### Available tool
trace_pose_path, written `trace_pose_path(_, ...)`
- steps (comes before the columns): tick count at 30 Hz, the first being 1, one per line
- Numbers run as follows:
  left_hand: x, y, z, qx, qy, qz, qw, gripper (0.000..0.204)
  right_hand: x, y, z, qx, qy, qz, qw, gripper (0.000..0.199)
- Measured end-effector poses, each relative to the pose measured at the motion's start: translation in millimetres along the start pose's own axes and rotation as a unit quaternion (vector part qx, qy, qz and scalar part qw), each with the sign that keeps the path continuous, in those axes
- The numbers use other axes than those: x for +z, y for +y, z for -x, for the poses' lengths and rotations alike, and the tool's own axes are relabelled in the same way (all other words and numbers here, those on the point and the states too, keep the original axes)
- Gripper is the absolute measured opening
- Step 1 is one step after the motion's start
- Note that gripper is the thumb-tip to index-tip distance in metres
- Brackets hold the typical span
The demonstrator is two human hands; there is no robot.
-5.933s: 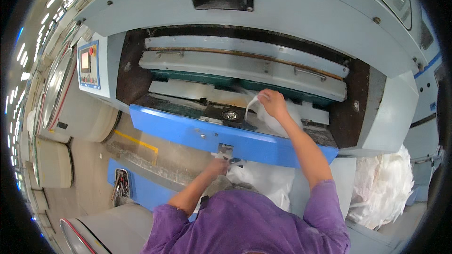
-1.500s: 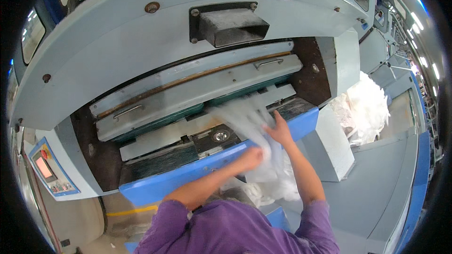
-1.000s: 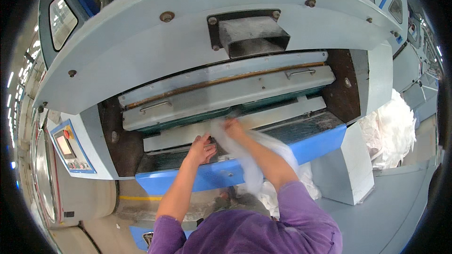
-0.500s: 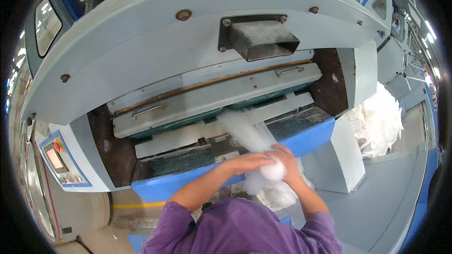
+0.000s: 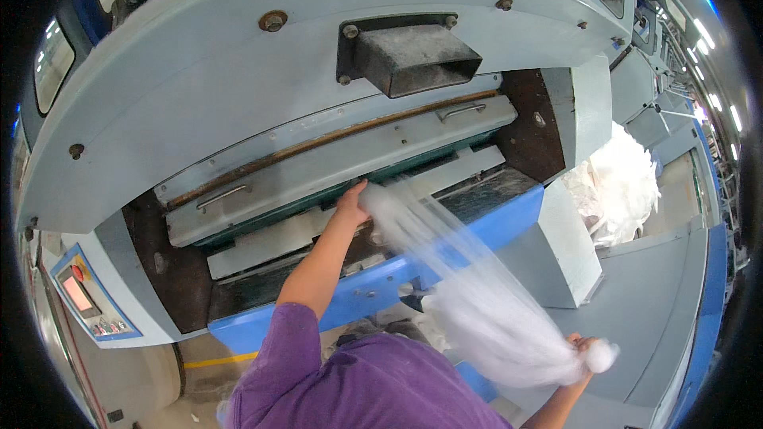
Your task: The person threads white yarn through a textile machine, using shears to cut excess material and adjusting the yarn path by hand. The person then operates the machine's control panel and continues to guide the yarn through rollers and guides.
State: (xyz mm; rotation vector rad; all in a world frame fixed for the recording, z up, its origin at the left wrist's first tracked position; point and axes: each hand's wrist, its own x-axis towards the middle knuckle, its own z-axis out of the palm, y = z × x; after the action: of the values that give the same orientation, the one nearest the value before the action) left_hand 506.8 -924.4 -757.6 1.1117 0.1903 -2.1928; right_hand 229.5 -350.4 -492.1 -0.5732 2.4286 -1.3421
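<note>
A thin white web of loose fibre (image 5: 485, 294) stretches from the slot of a grey machine down to the lower right. My right hand (image 5: 584, 353) is closed round its gathered end, and a small white tuft sticks out past the fingers. My left hand (image 5: 351, 205) reaches to the slot, its fingers stretched out beside the upper end of the web and touching its left edge. Its fingertips lie close under the long grey cover bar (image 5: 342, 168) with its two metal handles. Part of that hand's fingers is hard to make out.
A blue front rail (image 5: 373, 286) runs below the slot. A control panel (image 5: 87, 294) with a screen and red button stands at left. A rectangular metal duct (image 5: 413, 59) juts out above. A heap of white fibre (image 5: 620, 183) lies at right; more lies below the rail.
My hands have parted: the right has moved down and right, drawing the fibre out long, while the left has moved up and left to the slot. The view has shifted slightly.
</note>
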Motion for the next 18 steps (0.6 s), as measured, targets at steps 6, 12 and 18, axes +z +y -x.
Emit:
trace_pose_path(6, 13.8, -68.9, -9.0, 0.011, -0.058, -0.337, 0.940, 0.027, 6.6, 97.6, -42.0, 0.069, 0.090, 0.442, 0.890, 0.067)
trace_pose_path(12, 21.0, -181.2, 131.7, 0.081, -0.406, -0.586, 0.697, 0.012, 165.6, 31.2, -120.2, -0.207, -0.021, 0.113, 0.972, 0.084)
trace_pose_path(18, 4.2, -136.1, 178.1, 0.039, -0.483, -0.629, 0.609, 0.031, 379.4, -69.7, -176.5, -0.299, -0.239, 0.212, 0.899, 0.096)
